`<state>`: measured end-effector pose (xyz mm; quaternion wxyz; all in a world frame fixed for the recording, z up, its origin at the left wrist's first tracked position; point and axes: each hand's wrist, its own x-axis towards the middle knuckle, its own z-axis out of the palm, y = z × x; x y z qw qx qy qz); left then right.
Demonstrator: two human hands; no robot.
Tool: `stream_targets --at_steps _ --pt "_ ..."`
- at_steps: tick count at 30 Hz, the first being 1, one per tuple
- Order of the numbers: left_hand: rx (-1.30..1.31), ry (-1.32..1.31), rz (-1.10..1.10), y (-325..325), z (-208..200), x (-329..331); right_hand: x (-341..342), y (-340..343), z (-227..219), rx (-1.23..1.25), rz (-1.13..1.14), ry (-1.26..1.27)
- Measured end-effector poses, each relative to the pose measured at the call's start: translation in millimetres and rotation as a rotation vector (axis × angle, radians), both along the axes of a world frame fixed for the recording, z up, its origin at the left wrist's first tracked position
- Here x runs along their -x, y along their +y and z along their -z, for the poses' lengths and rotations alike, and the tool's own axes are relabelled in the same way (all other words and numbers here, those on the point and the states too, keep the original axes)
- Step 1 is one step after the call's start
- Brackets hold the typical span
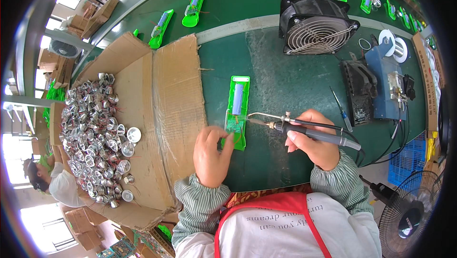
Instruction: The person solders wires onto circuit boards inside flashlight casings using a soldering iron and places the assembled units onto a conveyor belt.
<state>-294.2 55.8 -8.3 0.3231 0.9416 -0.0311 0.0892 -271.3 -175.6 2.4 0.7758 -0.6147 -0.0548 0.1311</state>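
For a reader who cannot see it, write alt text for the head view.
A person's right hand holds a soldering iron close to an open green plastic housing with a blue cylindrical cell, while the left hand is at the housing's circuit board. A cardboard box of silvery reflector cups is at left; a black axial fan stands beyond.

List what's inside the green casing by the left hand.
The green casing holds a blue cylinder and a circuit board with thin wires. The left hand hides part of its lower left side; anything beneath cylinder and board is covered.
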Motion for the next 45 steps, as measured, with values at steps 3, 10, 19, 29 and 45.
stream_targets --at_steps 3,10,19,29,45 --pt "-0.217 -0.046 0.065 -10 -6 9 1 -9 1 0.006 0.042 -0.009" --pt "0.020 0.008 0.031 -4 -14 -22 -3 -25 7 -0.001 0.163 0.037" --pt "0.336 0.084 0.286 -30 8 -208 -9 -41 14 -0.022 0.281 0.039" --pt "0.150 0.034 0.376 -68 -2 -341 -20 -47 17 -0.042 0.308 0.166" --pt "-0.412 -0.218 -0.052 11 -5 -248 -18 -35 13 0.058 0.334 0.088"
